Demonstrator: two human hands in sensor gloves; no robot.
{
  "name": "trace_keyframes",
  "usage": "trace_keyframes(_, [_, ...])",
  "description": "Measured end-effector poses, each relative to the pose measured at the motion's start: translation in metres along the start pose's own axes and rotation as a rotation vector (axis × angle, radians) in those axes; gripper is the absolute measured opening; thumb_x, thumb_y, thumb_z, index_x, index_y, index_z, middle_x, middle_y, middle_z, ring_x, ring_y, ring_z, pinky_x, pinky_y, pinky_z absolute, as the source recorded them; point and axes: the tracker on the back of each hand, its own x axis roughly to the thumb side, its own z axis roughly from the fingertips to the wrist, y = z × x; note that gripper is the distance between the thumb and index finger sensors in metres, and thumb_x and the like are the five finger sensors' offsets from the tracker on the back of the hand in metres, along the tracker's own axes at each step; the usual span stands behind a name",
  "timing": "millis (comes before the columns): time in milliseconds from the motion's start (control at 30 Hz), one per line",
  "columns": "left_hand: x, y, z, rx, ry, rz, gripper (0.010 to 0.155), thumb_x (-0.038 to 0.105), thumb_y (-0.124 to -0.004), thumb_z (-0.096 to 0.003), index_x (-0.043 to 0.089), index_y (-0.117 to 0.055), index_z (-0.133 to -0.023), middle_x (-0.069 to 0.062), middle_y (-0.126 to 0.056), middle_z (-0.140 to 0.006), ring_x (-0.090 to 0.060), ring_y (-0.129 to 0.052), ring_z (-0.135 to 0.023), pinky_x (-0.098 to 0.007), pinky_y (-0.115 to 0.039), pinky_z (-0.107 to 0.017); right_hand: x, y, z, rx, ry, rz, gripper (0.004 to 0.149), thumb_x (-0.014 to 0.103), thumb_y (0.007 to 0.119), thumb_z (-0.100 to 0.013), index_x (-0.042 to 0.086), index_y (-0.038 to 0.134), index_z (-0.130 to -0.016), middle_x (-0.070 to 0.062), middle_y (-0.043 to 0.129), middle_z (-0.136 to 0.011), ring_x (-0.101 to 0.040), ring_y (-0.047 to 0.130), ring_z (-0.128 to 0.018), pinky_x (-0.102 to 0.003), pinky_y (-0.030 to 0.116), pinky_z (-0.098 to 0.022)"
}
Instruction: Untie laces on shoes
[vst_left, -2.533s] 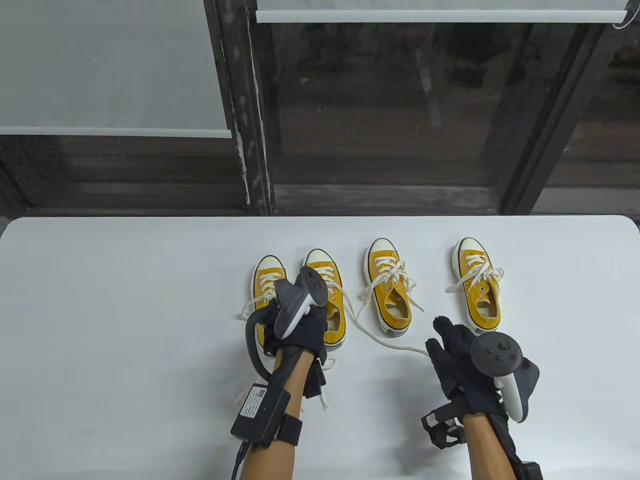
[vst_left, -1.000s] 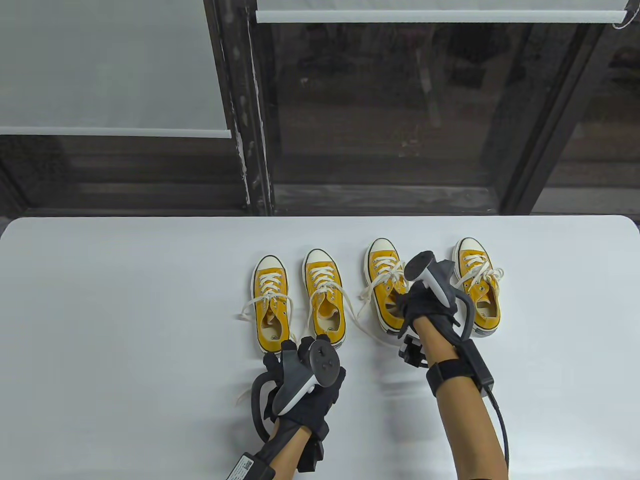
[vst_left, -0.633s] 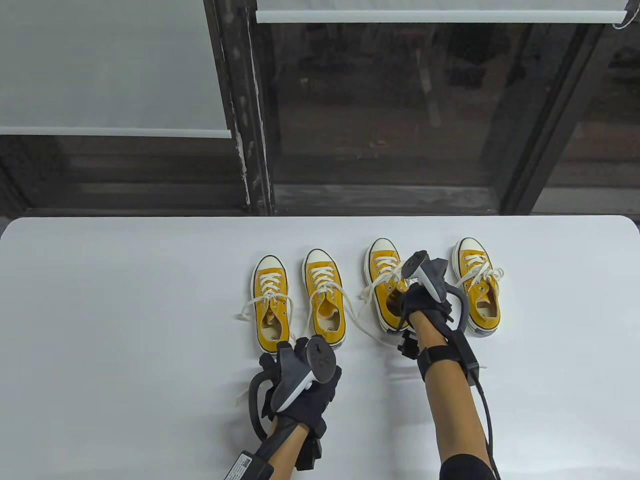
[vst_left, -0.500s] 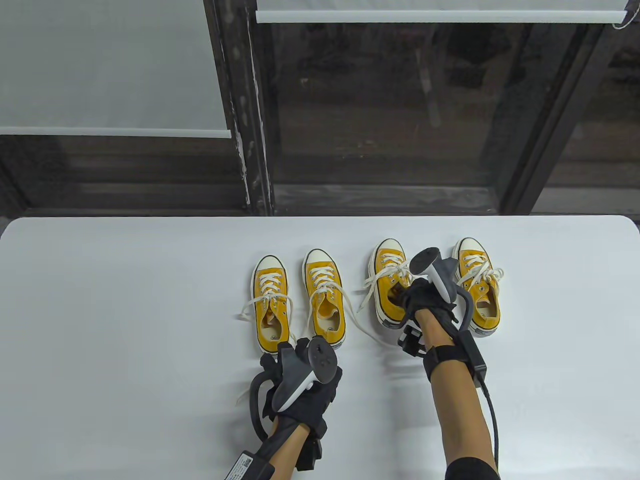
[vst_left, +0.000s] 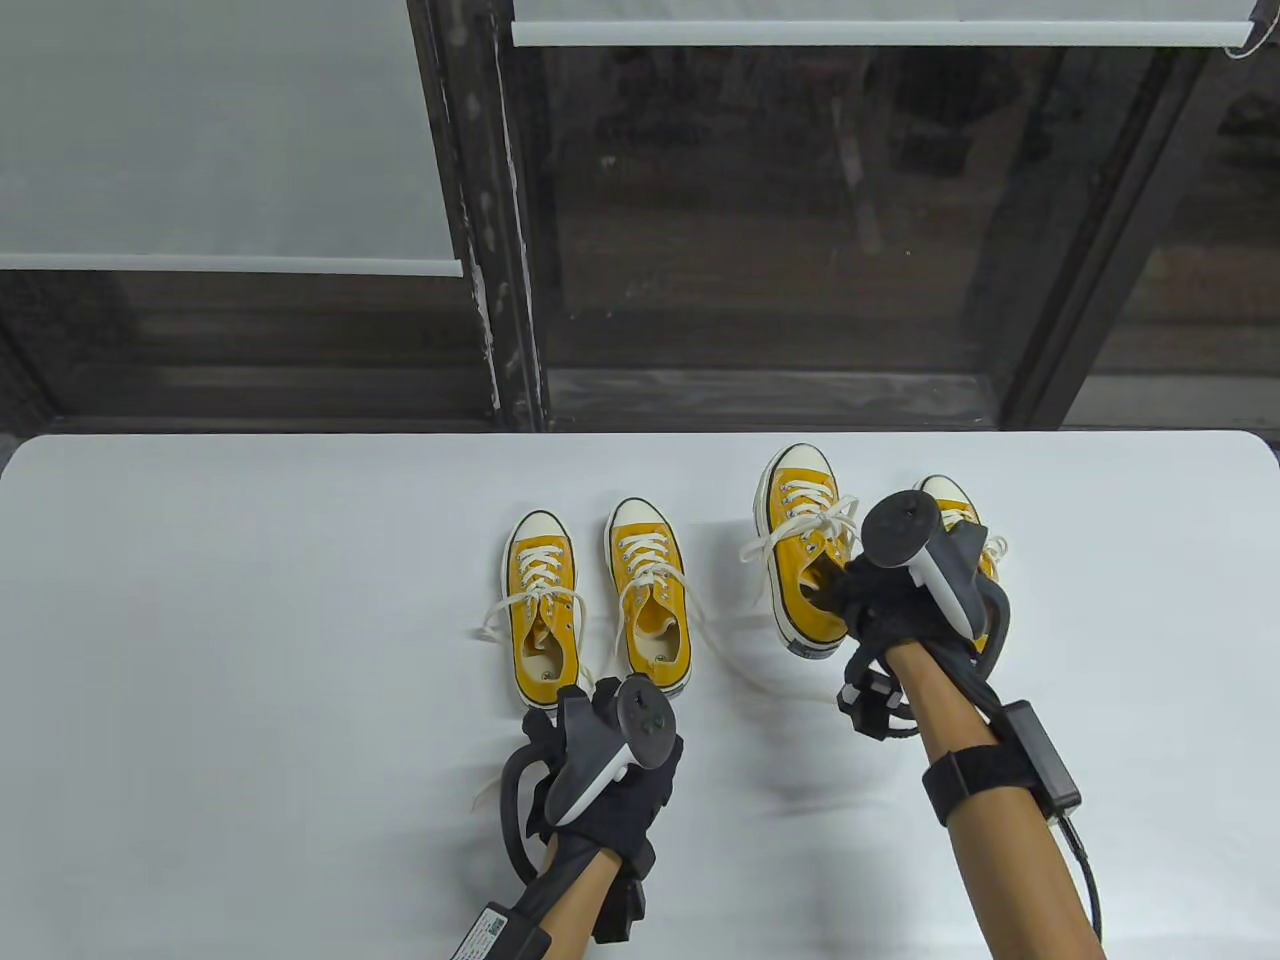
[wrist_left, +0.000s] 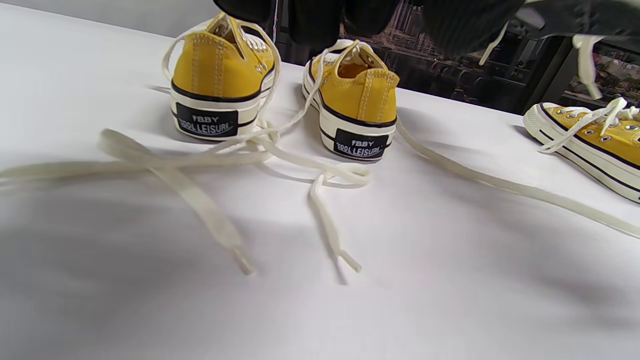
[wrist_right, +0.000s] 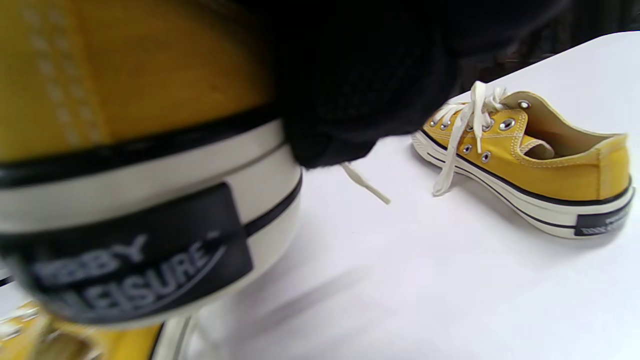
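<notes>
The white table filled the lower frame, four yellow shoes lined up mid-frame. Two left shoes sat unlaced, ends trailing loose. The third shoe, right of centre, was up off the table, the right hand gripping its heel. The left hand rested relaxed, holding nothing, bottom centre. Best set it down steady, then pull its bow by one free end.

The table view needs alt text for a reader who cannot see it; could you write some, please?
The right hand grips the heel of the third yellow shoe, its laces tied. The left hand rests near two unlaced shoes; a fourth shoe is partly hidden.
</notes>
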Motion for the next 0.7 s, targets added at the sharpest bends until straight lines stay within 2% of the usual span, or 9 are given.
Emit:
trace_keyframes(200, [-0.009,0.000,0.000,-0.002,0.016,0.044,0.072,0.056,-0.066,-0.0586,0.030,-0.039,-0.120,-0.002,-0.044,-0.129,-0.039,-0.036,-0.120,-0.073,-0.026,-0.080,-0.007,0.009,0.051,0.138,-0.072,-0.016,0.042,0.037,0.077,-0.060,0.002,0.092,-0.078,-0.004,0.100,-0.051,-0.013,0.100,-0.028,-0.031,0.083,-0.027])
trace_keyframes(367, [-0.010,0.003,0.003,0.018,0.005,0.064,0.071,0.055,-0.066,-0.0584,0.028,-0.040,-0.119,-0.004,-0.045,-0.128,-0.039,-0.038,-0.120,-0.074,-0.027,-0.079,-0.021,0.038,0.085,0.263,-0.083,-0.008,0.043,0.037,0.077,-0.060,0.001,0.092,-0.077,-0.004,0.100,-0.050,-0.013,0.100,-0.027,-0.031,0.083,-0.026])
trace_keyframes(567, [-0.008,0.003,0.005,0.023,-0.010,0.062,0.071,0.055,-0.066,-0.0583,0.028,-0.041,-0.119,-0.004,-0.047,-0.128,-0.040,-0.040,-0.119,-0.074,-0.028,-0.079,-0.030,0.080,0.101,0.237,-0.099,0.116,0.043,0.037,0.076,-0.060,0.001,0.091,-0.078,-0.004,0.100,-0.051,-0.013,0.101,-0.028,-0.031,0.083,-0.026])
trace_keyframes(700, [-0.011,0.003,0.002,0.001,-0.003,0.082,0.070,0.055,-0.066,-0.0583,0.026,-0.044,-0.118,-0.005,-0.063,-0.119,-0.037,-0.050,-0.117,-0.073,-0.031,-0.079,-0.032,0.104,0.104,0.182,-0.122,0.210,0.043,0.037,0.076,-0.060,0.002,0.090,-0.080,-0.003,0.100,-0.052,-0.012,0.101,-0.029,-0.031,0.083,-0.027])
